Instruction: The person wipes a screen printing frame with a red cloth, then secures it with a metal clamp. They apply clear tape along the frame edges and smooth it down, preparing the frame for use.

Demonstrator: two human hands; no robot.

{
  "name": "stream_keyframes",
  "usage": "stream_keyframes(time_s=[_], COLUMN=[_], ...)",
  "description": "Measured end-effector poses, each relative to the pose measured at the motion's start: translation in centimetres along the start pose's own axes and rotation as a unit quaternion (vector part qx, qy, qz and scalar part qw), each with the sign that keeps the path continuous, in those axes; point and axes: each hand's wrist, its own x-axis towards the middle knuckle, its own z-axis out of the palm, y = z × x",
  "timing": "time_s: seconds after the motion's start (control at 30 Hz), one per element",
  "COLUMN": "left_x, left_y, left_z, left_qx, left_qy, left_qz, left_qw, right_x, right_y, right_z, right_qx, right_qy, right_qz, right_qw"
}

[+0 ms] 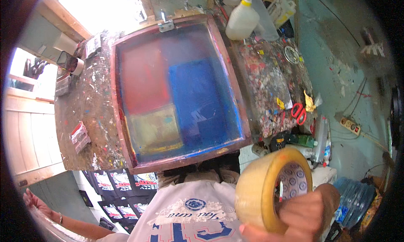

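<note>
My right hand (pixel 303 216) grips a large roll of clear yellowish packing tape (pixel 256 187), held up close at the lower right. Its fingers reach into the roll's core, which has a printed lining. Out at the far left, my left hand (pixel 40 206) is raised with the arm stretched away. A pale, glossy strip of tape (pixel 48 223) runs down from its fingers along the forearm; the picture's dark rim partly hides both. Ahead of me lies a wooden-framed printing screen (pixel 200 95) with red, blue and yellowish patches, clamped by a metal hinge (pixel 166 26) at its far edge.
The screen rests on a paint-stained table (pixel 99 111). On its right side are red-handled scissors (pixel 299 113) and a white plastic bottle (pixel 243 21). Printed dark fabrics (pixel 120 181) lie below at left. A power strip (pixel 350 126) hangs on the right wall above a blue water jug (pixel 355 200).
</note>
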Motion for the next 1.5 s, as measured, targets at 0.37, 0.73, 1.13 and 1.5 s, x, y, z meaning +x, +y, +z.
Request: stream_keyframes(time_s=[0.37, 0.73, 1.13, 1.5], left_x=[4.1, 4.4, 4.1, 6.1], left_y=[-2.2, -9.7, -11.3, -11.4], left_z=[-4.9, -1.4, 3.5, 5.6], left_qx=[-0.202, -0.339, -0.393, -0.584], left_qy=[-0.012, -0.065, -0.009, 0.024], left_qz=[-0.070, -0.140, -0.154, -0.130], left_qw=[0.977, 0.928, 0.906, 0.801], right_x=[2.0, -2.2, -7.8, 4.8], right_y=[-0.6, 12.1, 31.7, 2.4], right_z=[-0.3, 4.3, 10.0, 10.5], right_qx=[-0.068, -0.124, -0.303, 0.069], right_qy=[0.054, 0.182, 0.124, 0.595], right_qz=[-0.042, 0.209, 0.477, -0.044], right_qw=[0.995, 0.953, 0.816, 0.800])
